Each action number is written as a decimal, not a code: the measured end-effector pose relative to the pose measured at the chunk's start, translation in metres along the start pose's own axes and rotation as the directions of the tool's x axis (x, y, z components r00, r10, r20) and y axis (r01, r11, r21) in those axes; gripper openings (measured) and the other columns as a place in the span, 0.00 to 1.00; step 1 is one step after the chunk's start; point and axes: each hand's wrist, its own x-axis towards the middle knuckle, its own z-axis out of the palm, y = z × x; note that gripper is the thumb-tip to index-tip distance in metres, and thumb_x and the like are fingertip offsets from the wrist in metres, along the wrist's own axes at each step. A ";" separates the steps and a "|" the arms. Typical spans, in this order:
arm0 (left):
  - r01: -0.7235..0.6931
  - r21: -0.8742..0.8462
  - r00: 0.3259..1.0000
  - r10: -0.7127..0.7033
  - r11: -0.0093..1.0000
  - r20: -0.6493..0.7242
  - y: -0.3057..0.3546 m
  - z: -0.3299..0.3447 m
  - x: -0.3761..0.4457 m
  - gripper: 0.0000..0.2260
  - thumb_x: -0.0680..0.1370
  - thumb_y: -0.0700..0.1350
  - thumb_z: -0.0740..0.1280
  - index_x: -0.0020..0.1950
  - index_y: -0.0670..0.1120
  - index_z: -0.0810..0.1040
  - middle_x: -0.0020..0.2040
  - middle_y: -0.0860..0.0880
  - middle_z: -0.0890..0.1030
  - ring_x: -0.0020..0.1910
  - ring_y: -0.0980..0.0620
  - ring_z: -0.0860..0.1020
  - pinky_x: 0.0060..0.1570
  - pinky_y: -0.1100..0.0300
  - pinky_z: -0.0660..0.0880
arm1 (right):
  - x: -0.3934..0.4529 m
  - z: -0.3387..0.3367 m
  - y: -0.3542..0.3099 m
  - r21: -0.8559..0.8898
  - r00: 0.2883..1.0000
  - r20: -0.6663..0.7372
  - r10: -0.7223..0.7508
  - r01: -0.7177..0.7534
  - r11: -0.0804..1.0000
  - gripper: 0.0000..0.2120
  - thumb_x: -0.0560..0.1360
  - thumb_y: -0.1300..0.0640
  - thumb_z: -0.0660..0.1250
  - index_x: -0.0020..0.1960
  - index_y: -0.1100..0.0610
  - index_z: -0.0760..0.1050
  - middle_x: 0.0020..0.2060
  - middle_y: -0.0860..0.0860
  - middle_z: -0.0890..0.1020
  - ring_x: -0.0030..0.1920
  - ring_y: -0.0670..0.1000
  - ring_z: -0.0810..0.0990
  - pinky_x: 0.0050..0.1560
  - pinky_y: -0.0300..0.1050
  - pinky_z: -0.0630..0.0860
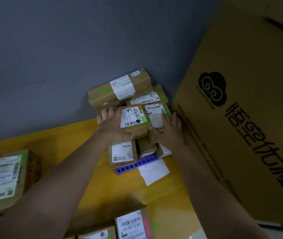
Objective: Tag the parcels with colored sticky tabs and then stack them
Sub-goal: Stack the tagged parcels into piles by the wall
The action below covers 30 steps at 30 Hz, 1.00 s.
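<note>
A stack of brown parcels stands at the back of the yellow table (89, 171). My left hand (110, 124) grips the left side of a small labelled parcel (133, 120) with a green tab, on top of the stack. My right hand (169, 130) presses on the neighbouring parcel (155, 112), which also carries a green tab. Behind them lies a long parcel (120, 89) with a green tab and a "5-2" mark. Lower parcels (121, 153) sit under my hands.
A big printed cardboard box (244, 107) leans at the right, close to my right hand. A blue perforated rack (133, 165) and a white paper slip (153, 171) lie under the stack. More parcels sit at the left (4, 180) and near edge (133, 225). Grey wall behind.
</note>
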 end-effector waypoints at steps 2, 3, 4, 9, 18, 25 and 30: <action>-0.002 0.005 1.000 0.002 1.000 -0.005 0.004 0.000 0.001 0.55 0.60 0.68 0.73 0.77 0.52 0.45 0.73 0.46 0.54 0.73 0.42 0.49 0.70 0.45 0.54 | -0.006 0.005 0.006 0.028 1.000 -0.024 -0.020 0.020 0.999 0.37 0.76 0.37 0.60 0.78 0.49 0.50 0.78 0.58 0.43 0.76 0.60 0.41 0.75 0.60 0.46; -0.006 0.007 1.000 0.006 1.000 -0.007 0.005 0.000 0.002 0.56 0.60 0.67 0.73 0.77 0.52 0.45 0.73 0.46 0.54 0.73 0.42 0.49 0.70 0.45 0.54 | -0.010 0.008 0.009 0.035 0.999 -0.038 -0.037 0.038 0.999 0.36 0.76 0.39 0.62 0.78 0.49 0.51 0.78 0.57 0.44 0.76 0.61 0.41 0.74 0.61 0.47; -0.010 0.009 1.000 0.010 1.000 -0.008 0.007 0.000 0.002 0.56 0.61 0.67 0.74 0.77 0.52 0.45 0.73 0.46 0.54 0.73 0.42 0.49 0.70 0.44 0.53 | -0.012 0.011 0.013 0.045 0.998 -0.048 -0.051 0.053 0.998 0.36 0.76 0.40 0.63 0.78 0.49 0.53 0.78 0.57 0.45 0.76 0.61 0.41 0.74 0.62 0.49; -0.019 0.026 1.000 0.019 0.999 0.007 0.013 0.001 0.005 0.58 0.62 0.69 0.72 0.77 0.51 0.38 0.75 0.44 0.50 0.73 0.41 0.49 0.70 0.45 0.54 | -0.010 0.014 0.019 0.137 0.986 -0.146 -0.080 0.100 0.986 0.29 0.75 0.47 0.68 0.73 0.56 0.65 0.76 0.58 0.53 0.75 0.61 0.48 0.73 0.56 0.57; -0.095 -0.263 0.995 0.098 0.960 -0.002 0.012 0.003 -0.014 0.51 0.69 0.63 0.71 0.77 0.55 0.38 0.76 0.51 0.33 0.75 0.45 0.34 0.72 0.40 0.43 | -0.042 0.014 0.027 0.145 0.953 -0.259 -0.154 0.197 0.970 0.23 0.76 0.51 0.68 0.69 0.56 0.70 0.75 0.57 0.57 0.74 0.58 0.51 0.69 0.55 0.62; -0.177 -0.331 0.964 0.095 0.927 -0.250 0.009 0.038 -0.099 0.32 0.79 0.52 0.63 0.78 0.51 0.50 0.76 0.46 0.48 0.73 0.43 0.50 0.69 0.47 0.53 | -0.143 0.044 0.030 0.206 0.970 -0.100 -0.221 0.238 0.949 0.20 0.78 0.55 0.66 0.68 0.55 0.70 0.73 0.56 0.61 0.72 0.60 0.57 0.67 0.54 0.63; -0.123 -0.278 0.990 0.139 0.953 0.038 -0.005 0.077 -0.171 0.30 0.80 0.54 0.60 0.77 0.51 0.50 0.75 0.47 0.51 0.73 0.45 0.53 0.68 0.49 0.55 | -0.218 0.074 0.043 0.235 0.985 0.107 -0.134 0.106 0.966 0.19 0.78 0.53 0.65 0.68 0.54 0.71 0.71 0.55 0.64 0.72 0.58 0.60 0.65 0.50 0.64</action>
